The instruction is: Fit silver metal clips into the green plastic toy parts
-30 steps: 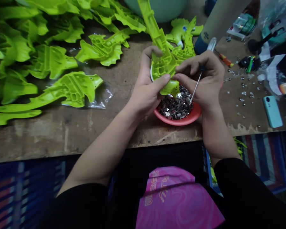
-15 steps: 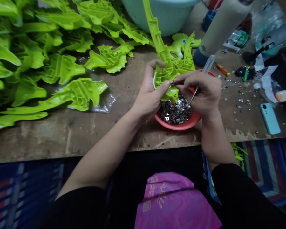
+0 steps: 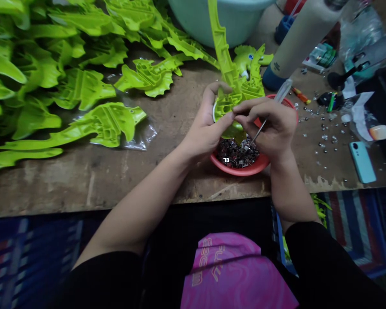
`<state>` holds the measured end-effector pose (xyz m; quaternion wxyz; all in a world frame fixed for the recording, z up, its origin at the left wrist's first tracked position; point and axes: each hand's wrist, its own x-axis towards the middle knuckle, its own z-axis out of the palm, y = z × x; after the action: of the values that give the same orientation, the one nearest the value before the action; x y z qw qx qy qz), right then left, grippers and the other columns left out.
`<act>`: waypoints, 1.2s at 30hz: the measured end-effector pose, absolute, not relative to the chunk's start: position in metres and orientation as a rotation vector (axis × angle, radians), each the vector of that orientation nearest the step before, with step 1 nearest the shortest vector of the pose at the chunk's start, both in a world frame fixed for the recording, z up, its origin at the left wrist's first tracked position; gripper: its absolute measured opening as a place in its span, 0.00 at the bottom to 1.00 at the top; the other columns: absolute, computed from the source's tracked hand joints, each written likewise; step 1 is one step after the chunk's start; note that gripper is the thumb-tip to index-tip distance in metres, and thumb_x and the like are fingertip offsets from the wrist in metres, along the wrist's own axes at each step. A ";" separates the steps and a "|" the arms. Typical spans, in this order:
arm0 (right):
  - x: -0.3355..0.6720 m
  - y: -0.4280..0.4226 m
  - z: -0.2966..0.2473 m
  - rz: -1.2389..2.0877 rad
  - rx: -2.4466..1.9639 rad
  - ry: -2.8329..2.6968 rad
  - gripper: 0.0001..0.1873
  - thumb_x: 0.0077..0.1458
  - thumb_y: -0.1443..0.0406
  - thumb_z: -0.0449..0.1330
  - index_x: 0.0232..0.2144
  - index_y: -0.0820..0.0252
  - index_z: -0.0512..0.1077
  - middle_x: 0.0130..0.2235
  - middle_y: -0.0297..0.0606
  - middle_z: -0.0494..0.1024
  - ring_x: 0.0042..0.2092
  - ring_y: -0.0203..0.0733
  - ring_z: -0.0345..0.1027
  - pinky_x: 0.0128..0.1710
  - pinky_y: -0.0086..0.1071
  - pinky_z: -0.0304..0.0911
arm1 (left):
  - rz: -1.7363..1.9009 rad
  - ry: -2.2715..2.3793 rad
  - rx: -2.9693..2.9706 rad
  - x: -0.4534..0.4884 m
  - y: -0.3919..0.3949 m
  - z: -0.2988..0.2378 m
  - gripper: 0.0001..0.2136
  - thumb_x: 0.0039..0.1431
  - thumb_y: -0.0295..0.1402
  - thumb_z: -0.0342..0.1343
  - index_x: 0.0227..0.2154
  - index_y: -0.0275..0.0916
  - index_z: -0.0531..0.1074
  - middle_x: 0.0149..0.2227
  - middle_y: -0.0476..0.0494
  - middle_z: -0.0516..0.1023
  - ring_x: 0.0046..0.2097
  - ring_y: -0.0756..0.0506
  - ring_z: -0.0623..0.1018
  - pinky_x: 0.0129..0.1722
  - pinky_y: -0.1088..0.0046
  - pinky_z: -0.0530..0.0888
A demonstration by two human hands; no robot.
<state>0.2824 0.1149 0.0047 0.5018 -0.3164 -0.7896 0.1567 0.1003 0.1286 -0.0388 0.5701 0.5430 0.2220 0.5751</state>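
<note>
wooden workbench (image 3: 83, 184) | left hand (image 3: 204, 133) gripping green plastic part (image 3: 227, 105) | right hand (image 3: 273, 128) pinching metal pick (image 3: 255, 136)

Above a round red plastic bowl (image 3: 241, 170) of dark, glinting metal pieces (image 3: 234, 154), the left hand (image 3: 206, 131) grips a lime-green moulded plastic toy part (image 3: 227, 73), and the right hand (image 3: 270, 128) pinches a thin steel pick (image 3: 256, 138). Similar lime-green plastic parts (image 3: 83, 88) lie left of the bowl on the worn wooden bench (image 3: 83, 184).

The bowl's silver bits (image 3: 236, 153) — sequins, perhaps — are too small to tell.
</note>
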 end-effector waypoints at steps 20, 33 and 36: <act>0.277 0.113 -0.002 0.593 -1.001 -1.626 0.15 0.63 0.51 0.73 0.38 0.50 0.76 0.42 0.31 0.85 0.51 0.45 0.86 0.60 0.51 0.83 | 1.315 0.431 1.395 0.098 0.130 -0.044 0.27 0.62 0.48 0.73 0.55 0.48 0.67 0.52 0.45 0.70 0.50 0.43 0.77 0.54 0.59 0.79; 0.279 0.108 0.008 0.444 -1.034 -1.868 0.10 0.70 0.53 0.67 0.36 0.47 0.79 0.42 0.32 0.88 0.50 0.47 0.86 0.57 0.47 0.83 | 1.262 0.488 1.187 0.096 0.125 -0.036 0.28 0.54 0.42 0.80 0.51 0.47 0.69 0.50 0.43 0.70 0.55 0.38 0.76 0.60 0.55 0.78; 0.275 0.106 0.009 0.356 -1.040 -1.886 0.08 0.71 0.54 0.65 0.39 0.47 0.80 0.44 0.32 0.88 0.49 0.46 0.86 0.55 0.47 0.83 | 1.258 0.473 1.189 0.097 0.123 -0.037 0.28 0.56 0.43 0.79 0.52 0.48 0.69 0.51 0.44 0.71 0.54 0.40 0.77 0.57 0.57 0.80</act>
<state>0.2749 0.1059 0.0092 0.4613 -0.4226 -0.7667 0.1445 0.0971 0.1226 -0.0372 0.6240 0.5178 0.2059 0.5479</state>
